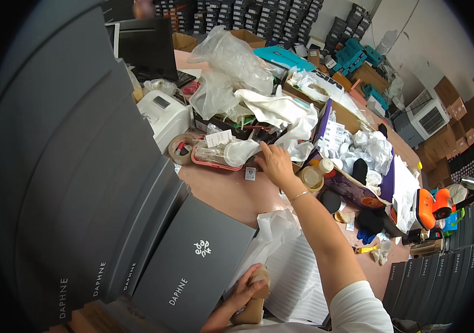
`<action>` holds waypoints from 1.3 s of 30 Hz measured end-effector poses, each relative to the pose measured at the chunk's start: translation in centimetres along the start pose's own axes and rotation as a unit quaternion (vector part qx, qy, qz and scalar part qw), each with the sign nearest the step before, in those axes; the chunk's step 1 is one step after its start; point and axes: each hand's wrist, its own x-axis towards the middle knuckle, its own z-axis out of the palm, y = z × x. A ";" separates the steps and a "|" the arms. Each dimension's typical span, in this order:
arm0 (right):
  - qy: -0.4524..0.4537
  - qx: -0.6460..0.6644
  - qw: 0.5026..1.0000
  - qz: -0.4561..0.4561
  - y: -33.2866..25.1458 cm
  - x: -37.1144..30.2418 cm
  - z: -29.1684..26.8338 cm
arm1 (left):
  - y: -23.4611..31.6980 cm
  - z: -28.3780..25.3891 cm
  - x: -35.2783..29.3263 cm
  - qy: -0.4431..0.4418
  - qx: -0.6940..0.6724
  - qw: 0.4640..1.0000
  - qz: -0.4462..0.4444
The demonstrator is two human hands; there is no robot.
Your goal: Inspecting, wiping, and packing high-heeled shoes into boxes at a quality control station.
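Observation:
My left hand (243, 289) is wrapped round a tan shoe (254, 305) near the lower edge, beside the dark grey shoebox lid (192, 261). White tissue paper (275, 227) and a ribbed white sheet (298, 280) lie just right of it, in what looks like the open box. Farther off, my right hand (277, 165) reaches over the table with bent fingers closed at the end of a white translucent wrapper (242, 151). That piece lies over a red-rimmed clear tray (214, 158) of small plastic items. Part of the right fingers is hidden.
Tall stacked grey shoeboxes (65, 166) wall off the left. A tape roll (181, 149) and white printer (165, 119) stand behind them. To the right are a purple-edged carton (353, 183) full of crumpled paper and an orange tape dispenser (426, 208).

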 end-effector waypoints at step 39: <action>-0.098 0.462 0.856 0.211 -16.2 -43.1 -27.5 | 9.3 9.0 -13.5 -0.202 0.117 0.855 0.462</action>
